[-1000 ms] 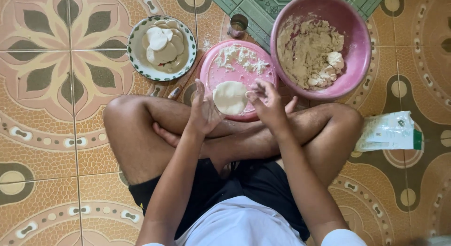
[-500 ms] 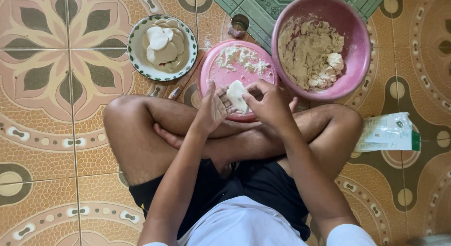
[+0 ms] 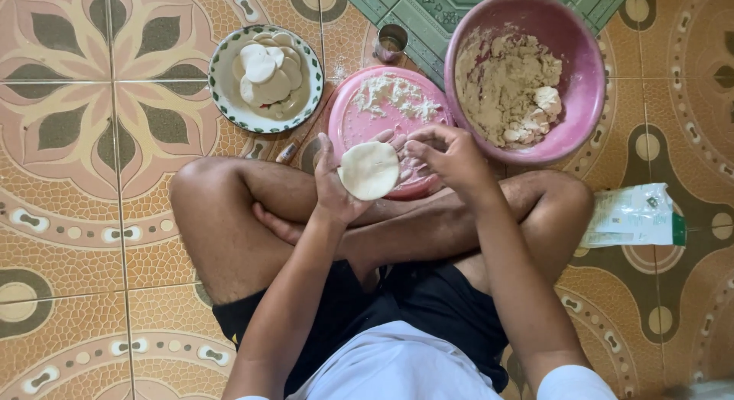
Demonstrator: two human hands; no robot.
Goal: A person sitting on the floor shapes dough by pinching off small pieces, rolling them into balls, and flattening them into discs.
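Observation:
I sit cross-legged on a tiled floor. My left hand (image 3: 334, 187) holds a flat round white dough disc (image 3: 369, 170) by its left edge, just above the near rim of a pink plate (image 3: 348, 125) dusted with flour. My right hand (image 3: 447, 152) hovers just right of the disc with curled fingers, fingertips close to its edge, holding nothing I can make out. A large pink bowl (image 3: 585, 102) to the right holds crumbly beige filling and a few white dough lumps.
A white, green-rimmed plate (image 3: 222, 100) at the upper left carries several flat dough discs. A small metal cup (image 3: 391, 42) stands behind the pink plate. A white and green packet (image 3: 631, 217) lies on the floor beside my right knee.
The disc was folded between both hands half a second ago. Now it lies open and flat in my left hand, and my right hand has drawn back to the right.

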